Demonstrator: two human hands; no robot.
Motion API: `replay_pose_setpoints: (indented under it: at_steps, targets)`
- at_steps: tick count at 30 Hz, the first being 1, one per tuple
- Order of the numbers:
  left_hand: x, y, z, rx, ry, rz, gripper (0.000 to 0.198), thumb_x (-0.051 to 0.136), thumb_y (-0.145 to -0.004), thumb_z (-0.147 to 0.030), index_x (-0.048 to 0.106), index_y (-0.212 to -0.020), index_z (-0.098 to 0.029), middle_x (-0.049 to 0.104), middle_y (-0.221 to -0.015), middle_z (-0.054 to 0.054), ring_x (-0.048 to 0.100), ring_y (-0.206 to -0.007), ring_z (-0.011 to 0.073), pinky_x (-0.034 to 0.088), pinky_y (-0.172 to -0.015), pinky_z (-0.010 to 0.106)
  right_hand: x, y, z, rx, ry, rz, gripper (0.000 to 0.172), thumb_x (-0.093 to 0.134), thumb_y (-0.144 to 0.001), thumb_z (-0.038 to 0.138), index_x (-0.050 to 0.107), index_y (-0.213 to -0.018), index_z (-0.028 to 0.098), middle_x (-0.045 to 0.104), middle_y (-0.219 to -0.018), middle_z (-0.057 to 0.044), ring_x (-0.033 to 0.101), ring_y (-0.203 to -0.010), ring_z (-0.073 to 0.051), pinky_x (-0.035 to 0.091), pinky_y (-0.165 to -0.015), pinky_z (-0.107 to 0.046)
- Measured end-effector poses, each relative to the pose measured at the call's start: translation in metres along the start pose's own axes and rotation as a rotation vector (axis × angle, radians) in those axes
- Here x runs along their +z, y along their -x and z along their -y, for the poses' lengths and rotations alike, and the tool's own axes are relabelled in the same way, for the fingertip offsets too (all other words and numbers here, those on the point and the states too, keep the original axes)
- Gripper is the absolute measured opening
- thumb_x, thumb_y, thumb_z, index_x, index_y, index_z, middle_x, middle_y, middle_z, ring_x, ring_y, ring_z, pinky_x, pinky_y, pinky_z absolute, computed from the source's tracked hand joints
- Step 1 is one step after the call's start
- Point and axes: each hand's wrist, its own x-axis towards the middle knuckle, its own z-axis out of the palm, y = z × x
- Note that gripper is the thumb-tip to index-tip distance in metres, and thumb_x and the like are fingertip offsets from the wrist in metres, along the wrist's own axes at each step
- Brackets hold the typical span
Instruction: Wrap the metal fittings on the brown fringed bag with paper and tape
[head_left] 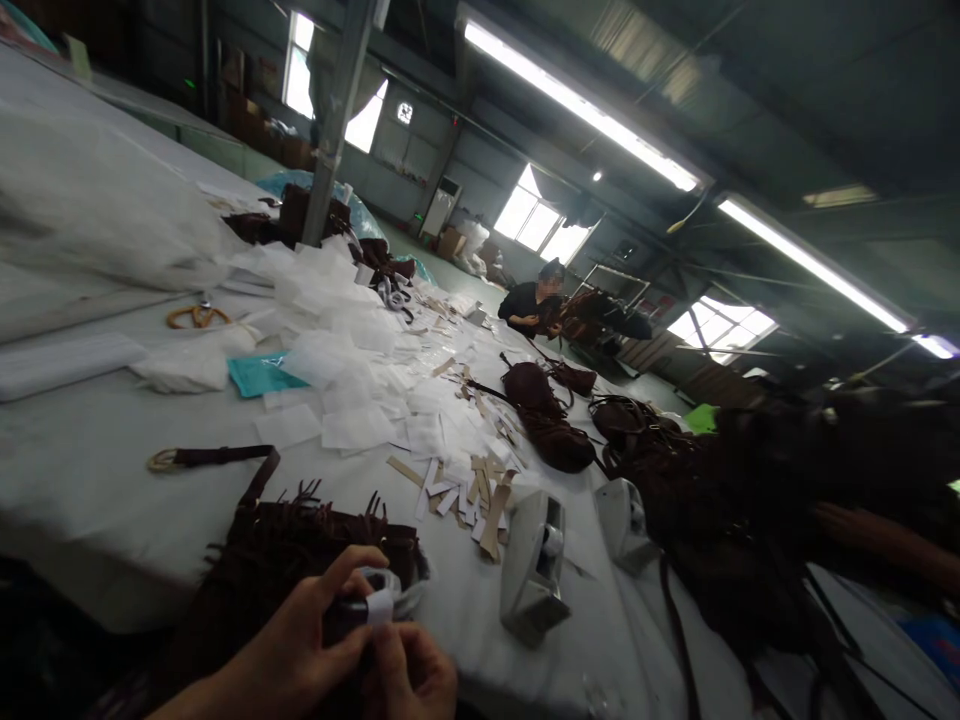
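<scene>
A dark brown fringed leather bag (300,550) lies at the near table edge. Its strap (259,480) runs up and left to a brass-coloured buckle (162,460). Over the bag, my left hand (300,620) is closed around a small dark piece wrapped by a white strip (380,606); what that piece is, I cannot make out. My right hand (412,670) pinches the lower end of this strip between thumb and finger. Clear plastic (412,590) shows beside the fingers. To the right stands a white tape dispenser (534,565).
A second tape dispenser (624,520) stands further right, near brown bags (551,420). Paper strips (469,495), white sheets (352,400), a teal packet (264,374) and orange-handled scissors (198,317) lie across the table. Another person (529,300) is at the far side; a co-worker's arm (889,540) reaches in at right.
</scene>
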Motion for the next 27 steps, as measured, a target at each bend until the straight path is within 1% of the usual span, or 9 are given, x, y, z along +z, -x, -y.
replay_pose_setpoints:
  at_steps: [5,8,11,13,17,20,25,26,27]
  targets:
    - [0.002,0.000,-0.004,0.041,-0.031,-0.013,0.039,0.054,-0.086,-0.023,0.048,-0.125,-0.028,0.069,-0.102,0.001,0.064,-0.094,0.0170,0.049,-0.084,0.023,0.000,-0.002,-0.008,0.022,-0.010,-0.052,0.055,0.073,-0.061,0.067,0.060,-0.056,0.014,0.045,-0.037,0.005,0.033,-0.027,-0.002,0.017,-0.030,-0.014]
    - [0.002,-0.002,-0.006,0.066,-0.062,-0.016,0.029,0.055,-0.086,-0.023,0.059,-0.114,-0.027,0.069,-0.108,0.000,0.063,-0.102,0.0175,0.047,-0.089,0.021,0.000,-0.004,-0.012,0.039,0.005,-0.069,0.052,0.075,-0.061,0.063,0.058,-0.054,0.015,0.047,-0.036,0.004,0.034,-0.027,-0.003,0.018,-0.030,-0.015]
    - [0.002,-0.003,-0.007,0.048,-0.054,0.013,0.019,0.054,-0.086,-0.020,0.066,-0.099,-0.025,0.071,-0.098,-0.001,0.065,-0.093,0.0161,0.048,-0.085,0.019,0.000,-0.007,-0.015,0.047,0.018,-0.061,0.052,0.074,-0.062,0.063,0.055,-0.051,0.015,0.047,-0.036,0.004,0.034,-0.028,-0.003,0.016,-0.030,-0.016]
    - [0.003,-0.004,-0.006,0.011,-0.033,-0.015,0.017,0.054,-0.086,-0.022,0.067,-0.097,-0.024,0.071,-0.094,-0.001,0.066,-0.089,0.0162,0.050,-0.083,0.019,-0.001,-0.009,-0.016,0.079,0.008,-0.030,0.055,0.072,-0.062,0.066,0.052,-0.049,0.016,0.044,-0.035,0.005,0.033,-0.027,-0.003,0.014,-0.030,-0.016]
    - [0.006,-0.005,0.002,-0.070,0.019,-0.095,0.019,0.060,-0.084,-0.031,0.069,-0.099,-0.024,0.073,-0.097,0.002,0.067,-0.094,0.0207,0.051,-0.086,0.023,0.000,-0.011,-0.021,0.180,-0.091,0.057,0.060,0.071,-0.058,0.072,0.048,-0.048,0.017,0.038,-0.032,0.007,0.030,-0.026,-0.002,0.013,-0.030,-0.016]
    - [0.009,-0.004,0.006,-0.102,0.068,-0.132,0.022,0.063,-0.081,-0.033,0.071,-0.098,-0.023,0.073,-0.099,0.003,0.066,-0.097,0.0233,0.052,-0.088,0.025,0.002,-0.011,-0.031,0.191,-0.197,0.058,0.060,0.072,-0.056,0.072,0.047,-0.048,0.018,0.037,-0.034,0.007,0.030,-0.027,-0.003,0.014,-0.030,-0.017]
    - [0.013,-0.002,0.015,-0.199,0.175,-0.144,0.030,0.069,-0.075,-0.044,0.072,-0.097,-0.025,0.075,-0.089,0.002,0.069,-0.085,0.0256,0.058,-0.076,0.027,0.008,-0.012,-0.051,0.169,-0.302,0.022,0.060,0.070,-0.057,0.073,0.044,-0.046,0.021,0.034,-0.034,0.007,0.023,-0.027,-0.003,0.014,-0.030,-0.019]
    - [0.013,-0.004,0.018,-0.215,0.184,-0.153,0.032,0.071,-0.072,-0.047,0.073,-0.097,-0.025,0.075,-0.087,0.002,0.070,-0.083,0.0264,0.058,-0.074,0.027,0.010,-0.013,-0.052,0.152,-0.318,0.017,0.059,0.071,-0.057,0.072,0.046,-0.047,0.020,0.037,-0.035,0.006,0.025,-0.028,-0.004,0.016,-0.030,-0.019]
    - [0.014,-0.005,0.021,-0.220,0.191,-0.161,0.034,0.072,-0.071,-0.049,0.073,-0.096,-0.026,0.075,-0.087,0.002,0.070,-0.083,0.0271,0.058,-0.074,0.027,0.012,-0.015,-0.051,0.121,-0.344,0.004,0.056,0.073,-0.056,0.070,0.050,-0.051,0.020,0.044,-0.038,0.004,0.032,-0.029,-0.005,0.023,-0.030,-0.019]
